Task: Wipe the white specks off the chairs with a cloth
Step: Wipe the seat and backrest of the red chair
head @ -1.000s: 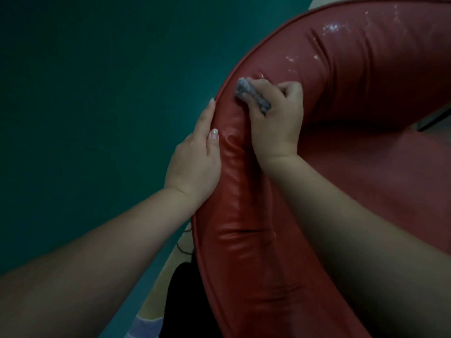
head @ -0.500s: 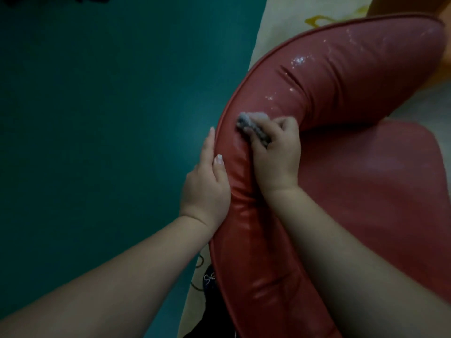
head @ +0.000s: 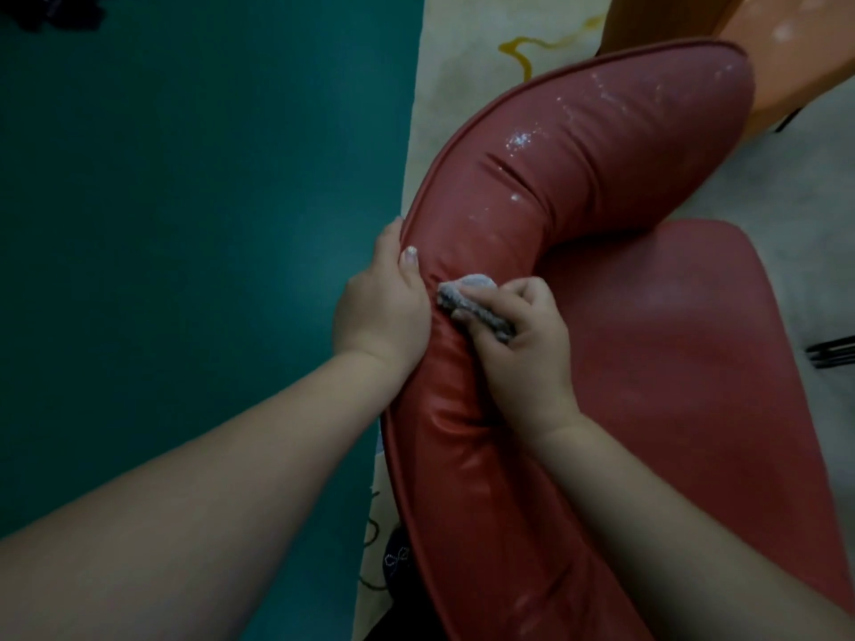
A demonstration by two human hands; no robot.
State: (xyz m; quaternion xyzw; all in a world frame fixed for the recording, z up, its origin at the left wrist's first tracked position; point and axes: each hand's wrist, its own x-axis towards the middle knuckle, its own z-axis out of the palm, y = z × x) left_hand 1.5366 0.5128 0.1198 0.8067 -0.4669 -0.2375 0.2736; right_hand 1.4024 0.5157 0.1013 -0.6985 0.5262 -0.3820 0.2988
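Cloth (head: pixel 472 302) is being pinched by the right hand (head: pixel 523 344) on the red chair (head: pixel 578 187) while the left hand (head: pixel 381 312) is gripping its edge; firmer strokes toward the specks (head: pixel 523 140) beyond seem wise.

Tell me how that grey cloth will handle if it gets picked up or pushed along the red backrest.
The cloth is probably floppy: it sits crumpled in the right hand. It looks light, a small wad. On the glossy red backrest it should slide easily.
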